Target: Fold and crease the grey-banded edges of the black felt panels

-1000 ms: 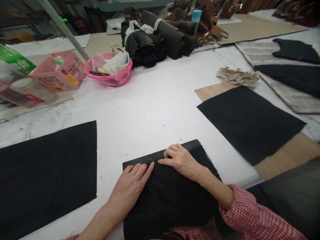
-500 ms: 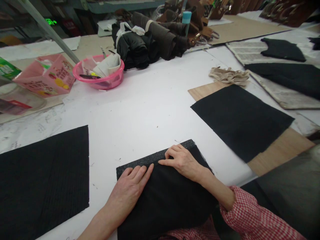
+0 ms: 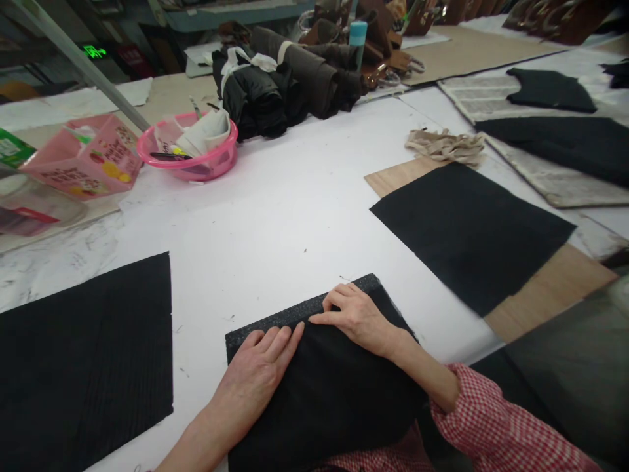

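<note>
A black fabric piece (image 3: pixel 334 393) lies in front of me over a dark speckled board (image 3: pixel 255 326) whose far edge shows beyond it. My left hand (image 3: pixel 258 373) lies flat on the fabric with the fingers stretched toward that edge. My right hand (image 3: pixel 356 314) rests beside it, fingers bent and pressing the fabric's far edge. Neither hand holds anything. A red checked sleeve (image 3: pixel 491 426) covers my right forearm.
Another black fabric sheet (image 3: pixel 83 367) lies at the left, and one (image 3: pixel 466 229) on a wooden board at the right. Further back stand a pink basin (image 3: pixel 189 154), a pink carton (image 3: pixel 83 157), rolled dark fabric bundles (image 3: pixel 285 82) and beige gloves (image 3: pixel 445 145). More black pieces (image 3: pixel 555 141) lie far right.
The view has shifted a little, so everything sits slightly further left in the picture. Both hands stay on the fabric's far edge in the same pose.
</note>
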